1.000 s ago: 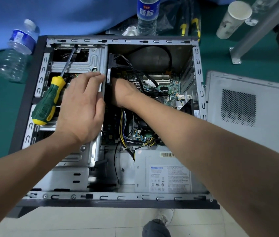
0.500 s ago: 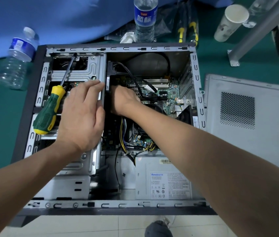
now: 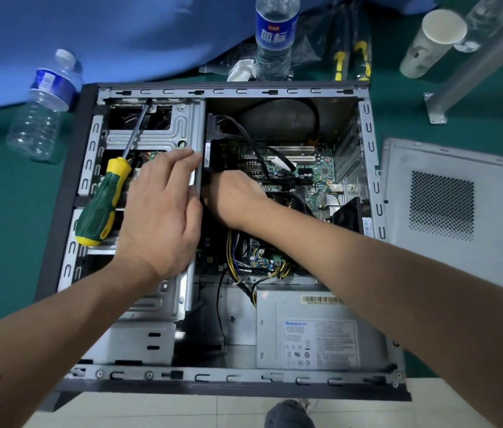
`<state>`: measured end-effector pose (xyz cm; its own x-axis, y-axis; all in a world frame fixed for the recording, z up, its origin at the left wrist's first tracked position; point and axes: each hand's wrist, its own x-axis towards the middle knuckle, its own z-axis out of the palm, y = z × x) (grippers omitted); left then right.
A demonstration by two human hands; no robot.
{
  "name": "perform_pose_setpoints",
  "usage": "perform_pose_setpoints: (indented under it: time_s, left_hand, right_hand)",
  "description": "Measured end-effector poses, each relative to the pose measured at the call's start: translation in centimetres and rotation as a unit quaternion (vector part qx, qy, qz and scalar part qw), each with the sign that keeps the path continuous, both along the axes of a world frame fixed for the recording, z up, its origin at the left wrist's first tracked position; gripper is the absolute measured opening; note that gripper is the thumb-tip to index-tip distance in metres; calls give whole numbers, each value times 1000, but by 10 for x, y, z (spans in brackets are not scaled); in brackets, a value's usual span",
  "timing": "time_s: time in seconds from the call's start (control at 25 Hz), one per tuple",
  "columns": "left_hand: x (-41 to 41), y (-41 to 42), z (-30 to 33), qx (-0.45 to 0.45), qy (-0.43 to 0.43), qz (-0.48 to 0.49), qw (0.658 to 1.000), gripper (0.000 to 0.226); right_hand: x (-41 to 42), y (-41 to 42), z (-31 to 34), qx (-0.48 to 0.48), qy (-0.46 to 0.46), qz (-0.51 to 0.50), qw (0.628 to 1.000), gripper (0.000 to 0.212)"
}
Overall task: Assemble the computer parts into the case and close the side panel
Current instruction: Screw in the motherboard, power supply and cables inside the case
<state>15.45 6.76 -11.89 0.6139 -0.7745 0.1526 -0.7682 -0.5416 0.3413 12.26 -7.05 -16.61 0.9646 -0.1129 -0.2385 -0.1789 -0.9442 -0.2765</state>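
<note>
The open computer case (image 3: 244, 378) lies on its side on a green table. My left hand (image 3: 160, 217) rests flat on the silver drive cage (image 3: 163, 131), fingers straight and reaching its right edge. A green and yellow screwdriver (image 3: 102, 205) lies loose on the cage, just left of that hand. My right hand (image 3: 234, 196) reaches down inside the case beside the cage, below a black part (image 3: 217, 156); its fingers are hidden. The motherboard (image 3: 315, 174) and grey power supply (image 3: 315, 335) sit inside. The side panel (image 3: 460, 186) lies off the case to the right.
One plastic bottle (image 3: 43, 109) lies left of the case and another bottle (image 3: 276, 35) stands behind it. A paper cup (image 3: 432, 41) and a metal frame leg (image 3: 475, 63) are at the back right. Blue cloth covers the far left. Yellow and black cables run by the power supply.
The whole view has slid down a little as my head moved. Both hands keep their places on and in the case.
</note>
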Motion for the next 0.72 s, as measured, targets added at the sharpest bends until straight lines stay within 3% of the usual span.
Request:
perform_pose_setpoints:
  time_s: [0.08, 0.32, 0.52, 0.72]
  left_hand:
    - [0, 0, 0, 1, 0, -1, 1000, 53]
    - [0, 1, -1, -6, -2, 1, 1000, 52]
    - [1, 1, -2, 0, 1, 1, 1000, 53]
    - [-3, 0, 4, 1, 8, 8, 1000, 53]
  right_hand:
    - [-12, 7, 2, -43, -23, 76, 996, 30]
    - [-28, 9, 1, -49, -13, 141, 989, 38]
    - [-24, 6, 1, -73, 59, 160, 983, 37]
    - [-32, 8, 7, -117, 56, 172, 977, 48]
